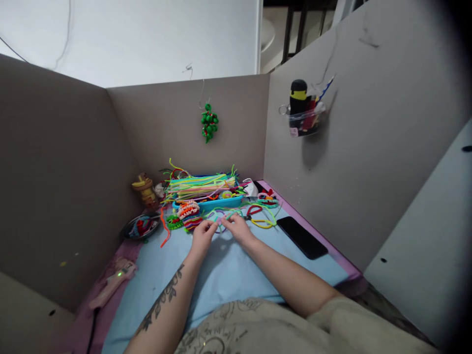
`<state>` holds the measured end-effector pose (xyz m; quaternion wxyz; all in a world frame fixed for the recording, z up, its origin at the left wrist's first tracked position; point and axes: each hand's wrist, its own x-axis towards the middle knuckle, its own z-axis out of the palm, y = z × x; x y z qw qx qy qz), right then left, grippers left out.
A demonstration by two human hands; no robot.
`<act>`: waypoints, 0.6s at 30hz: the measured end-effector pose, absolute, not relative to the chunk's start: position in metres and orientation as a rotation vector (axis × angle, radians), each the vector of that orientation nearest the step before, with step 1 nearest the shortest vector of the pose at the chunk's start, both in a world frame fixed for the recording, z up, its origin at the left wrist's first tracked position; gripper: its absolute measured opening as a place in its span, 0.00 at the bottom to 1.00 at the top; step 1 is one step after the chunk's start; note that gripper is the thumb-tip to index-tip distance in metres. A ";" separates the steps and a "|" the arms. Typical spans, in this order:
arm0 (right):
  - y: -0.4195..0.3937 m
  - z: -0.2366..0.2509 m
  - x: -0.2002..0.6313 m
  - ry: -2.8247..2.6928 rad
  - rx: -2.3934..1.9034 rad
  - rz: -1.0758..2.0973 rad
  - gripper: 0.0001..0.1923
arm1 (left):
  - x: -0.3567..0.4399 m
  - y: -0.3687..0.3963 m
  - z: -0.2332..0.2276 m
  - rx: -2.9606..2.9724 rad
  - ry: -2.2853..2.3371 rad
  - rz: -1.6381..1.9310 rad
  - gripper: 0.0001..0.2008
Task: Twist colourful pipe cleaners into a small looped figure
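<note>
Both hands meet at the centre of the light blue mat point(228, 275). Left hand point(202, 237) lies palm down, fingers curled, tips pinching a thin purple pipe cleaner point(218, 216). Right hand point(238, 227) lies just beside it, fingers likewise curled onto the same pipe cleaner; whether the grip is fully closed cannot be told at this size. The pipe cleaner loops on the mat just beyond the fingertips, towards the far side.

Far of the hands, a blue tray point(221, 202) holds a bundle of straight pipe cleaners point(201, 186) in neon yellow, green and pink. Left of the hands, near the tray, lie small finished woven pieces point(188, 210) in orange, white, green and red. An orange pipe cleaner point(164, 231) lies curved on the mat to their left. Right of the hands, a yellow loop point(262, 224) and a red loop point(254, 210) lie on the mat. A black phone point(301, 237) lies flat, further right, near the right partition.

On the far left stand a yellow figurine point(144, 189) and a dark dish point(140, 227) containing coloured pieces. A pink glue gun point(112, 282) lies at the near left, on the purple cloth edge. Grey cardboard partitions point(59, 187) enclose the surface on three sides. A green beaded ornament point(209, 123) hangs on the far partition. A clear holder point(308, 122) on the right partition carries a black-and-yellow bottle point(298, 101).
</note>
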<state>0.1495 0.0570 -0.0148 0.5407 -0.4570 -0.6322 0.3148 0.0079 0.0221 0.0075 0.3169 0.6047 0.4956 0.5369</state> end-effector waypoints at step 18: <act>0.051 -0.012 0.147 -1.463 -0.982 0.780 0.12 | 0.009 0.019 0.007 1.800 1.335 1.362 0.14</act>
